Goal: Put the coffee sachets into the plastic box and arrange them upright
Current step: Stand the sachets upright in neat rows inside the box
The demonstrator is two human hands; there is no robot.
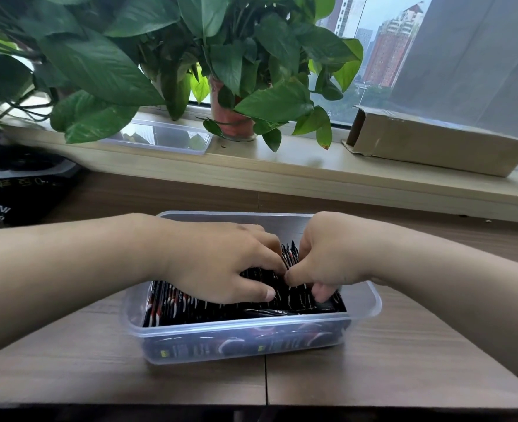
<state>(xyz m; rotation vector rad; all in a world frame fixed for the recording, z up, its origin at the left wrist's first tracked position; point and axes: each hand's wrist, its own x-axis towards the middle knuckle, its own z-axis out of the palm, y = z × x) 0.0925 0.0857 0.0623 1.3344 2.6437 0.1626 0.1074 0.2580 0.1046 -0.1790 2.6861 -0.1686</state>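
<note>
A clear plastic box (368, 303) sits on the wooden table in front of me, packed with several black, red and white coffee sachets (190, 306) standing on edge. My left hand (221, 263) lies palm down inside the box, its fingers pressing on the sachets at the middle. My right hand (327, 257) reaches in from the right, thumb and fingers curled around a few sachets (289, 257) that stick up between both hands. The sachets under my hands are hidden.
A black coffee bag (11, 196) lies at the far left of the table. On the window sill stand a potted plant (230, 117), the box's clear lid (160, 137) and an open cardboard box (434, 141).
</note>
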